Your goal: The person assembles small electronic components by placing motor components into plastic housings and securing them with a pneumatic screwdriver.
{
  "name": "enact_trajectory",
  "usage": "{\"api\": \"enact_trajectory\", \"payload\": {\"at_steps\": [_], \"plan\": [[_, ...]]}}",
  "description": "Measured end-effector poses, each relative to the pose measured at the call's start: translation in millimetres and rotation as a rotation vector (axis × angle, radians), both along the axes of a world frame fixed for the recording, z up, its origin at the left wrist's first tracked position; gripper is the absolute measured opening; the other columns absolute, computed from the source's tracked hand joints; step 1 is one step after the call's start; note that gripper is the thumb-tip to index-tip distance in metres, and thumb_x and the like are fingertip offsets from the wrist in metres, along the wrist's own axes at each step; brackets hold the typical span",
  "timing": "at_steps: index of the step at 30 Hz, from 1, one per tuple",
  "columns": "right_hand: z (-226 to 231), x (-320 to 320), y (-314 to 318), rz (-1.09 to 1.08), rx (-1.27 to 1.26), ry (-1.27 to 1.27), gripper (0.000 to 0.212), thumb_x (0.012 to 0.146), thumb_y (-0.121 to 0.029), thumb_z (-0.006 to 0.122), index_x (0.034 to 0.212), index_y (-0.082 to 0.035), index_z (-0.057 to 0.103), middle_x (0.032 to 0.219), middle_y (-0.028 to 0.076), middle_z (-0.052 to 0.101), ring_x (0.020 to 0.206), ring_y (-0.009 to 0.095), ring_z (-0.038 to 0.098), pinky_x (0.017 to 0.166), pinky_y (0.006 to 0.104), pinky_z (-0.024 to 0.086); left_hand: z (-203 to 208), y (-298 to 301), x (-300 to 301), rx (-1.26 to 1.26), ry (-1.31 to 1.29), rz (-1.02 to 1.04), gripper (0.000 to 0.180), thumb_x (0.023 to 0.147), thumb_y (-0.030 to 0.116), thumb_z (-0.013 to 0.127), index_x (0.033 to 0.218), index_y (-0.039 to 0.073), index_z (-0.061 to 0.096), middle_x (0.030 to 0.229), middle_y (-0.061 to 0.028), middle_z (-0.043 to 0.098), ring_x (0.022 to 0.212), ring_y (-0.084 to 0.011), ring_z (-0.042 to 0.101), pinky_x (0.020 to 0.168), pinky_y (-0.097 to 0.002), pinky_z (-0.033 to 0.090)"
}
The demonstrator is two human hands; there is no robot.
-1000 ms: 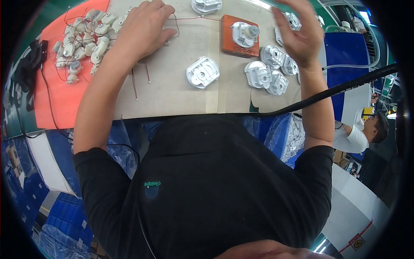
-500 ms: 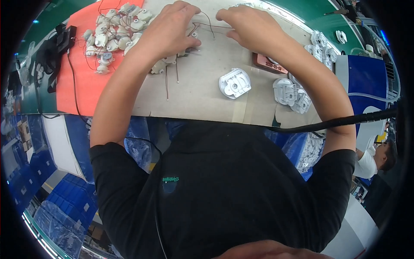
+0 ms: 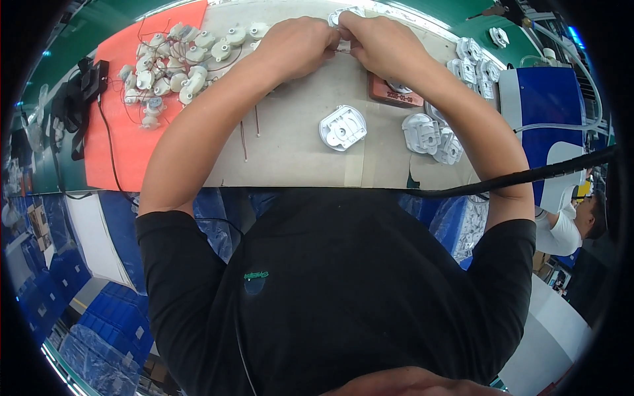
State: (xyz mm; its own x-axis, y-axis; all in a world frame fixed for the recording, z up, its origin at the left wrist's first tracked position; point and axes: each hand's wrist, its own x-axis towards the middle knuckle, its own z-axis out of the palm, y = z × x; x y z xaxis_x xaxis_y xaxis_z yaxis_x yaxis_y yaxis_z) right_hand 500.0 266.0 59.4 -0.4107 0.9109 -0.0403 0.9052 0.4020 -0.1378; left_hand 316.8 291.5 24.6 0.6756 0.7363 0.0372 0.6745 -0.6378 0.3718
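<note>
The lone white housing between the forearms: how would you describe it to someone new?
Find the beige work surface in front of the black shirt. On it, nearer the shirt than the brick-red block and to the block's left, lies a rounded white housing with its moulded recesses showing. Unlike the similar housings clustered on the right, it lies alone.

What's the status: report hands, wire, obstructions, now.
Left hand and right hand close together. Thin reddish wire between them, exact grip unclear. Right arm partly hides orange-red block.
</note>
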Motion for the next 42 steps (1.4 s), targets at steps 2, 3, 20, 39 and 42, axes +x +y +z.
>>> {"api": "enact_trajectory", "payload": {"at_steps": [2,3,20,39,42], "plan": [[-1.3,3.0,-0.4,-0.016,0.001,0.014,0.019,0.085,-0.009,0.063,0.103,-0.008,0.060,0.090,0.012,0.072,0.089,0.035,0.069,0.076,0.0461,0.053,-6.9,-0.4,0.1,-0.014,-0.072,0.005,0.016,0.088,0.016,0.069,0.099,0.005,0.073,0.093,-0.0143,0.071,0.086,-0.0331,0.068,0.079,-0.0420,0.053],[-1.2,4.5,-1.0,-0.008,-0.021,0.011,0.019,0.086,-0.009,0.063,0.104,-0.008,0.060,0.091,0.013,0.072,0.090,0.035,0.069,0.076,0.0457,0.053,-9.2,0.6,-0.6,-0.032,-0.149,0.015,0.016,0.089,0.016,0.068,0.098,0.005,0.074,0.091,-0.0146,0.072,0.084,-0.0333,0.068,0.078,-0.0422,0.053],[27.7,116.3,-46.9,-0.006,0.017,0.223,0.079,0.076,-0.023,0.084,0.144,-0.008,0.046,0.129,0.017,0.062,0.120,0.030,0.061,0.102,0.0419,0.050,32.5,-40.7,24.1,0.058,-0.235,-0.064,0.048,0.082,0.033,0.078,0.119,0.005,0.065,0.117,-0.0157,0.064,0.108,-0.0351,0.063,0.093,-0.0439,0.051],[29.2,233.4,57.6,-0.862,0.253,0.193,0.071,0.078,-0.037,0.080,0.128,0.005,0.052,0.117,0.027,0.067,0.109,0.037,0.067,0.094,0.0429,0.052,31.1,-14.6,105.7,0.065,-0.018,-0.284,0.066,0.067,0.028,0.083,0.125,0.007,0.059,0.107,-0.0169,0.065,0.104,-0.0367,0.061,0.090,-0.0446,0.052],[37.6,251.7,100.4,-0.925,0.064,0.076,0.089,0.070,-0.047,0.086,0.132,0.002,0.045,0.129,0.024,0.062,0.118,0.038,0.062,0.098,0.0440,0.051,31.6,-22.4,100.1,0.072,-0.092,-0.256,0.072,0.064,0.031,0.080,0.127,0.002,0.057,0.110,-0.0203,0.064,0.106,-0.0380,0.060,0.093,-0.0448,0.050]]}}
